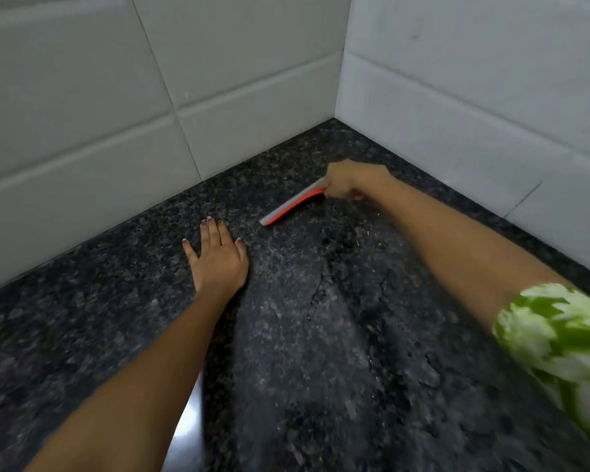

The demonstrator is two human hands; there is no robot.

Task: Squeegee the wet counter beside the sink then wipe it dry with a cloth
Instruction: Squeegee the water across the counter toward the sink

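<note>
A dark speckled granite counter (116, 301) runs into a tiled corner. Wet streaks and droplets show down its middle (324, 301). My right hand (346, 182) is closed around the handle of an orange squeegee (292, 206) with a grey blade, which rests on the counter near the corner, its blade angled toward the lower left. My left hand (218, 257) lies flat on the counter with fingers spread, just left of the blade's free end and apart from it. No cloth or sink is in view.
White tiled walls (99, 114) meet at the corner behind the counter and close it off at the back and on the right (474, 97). A green and white patterned sleeve (556, 338) covers my right upper arm.
</note>
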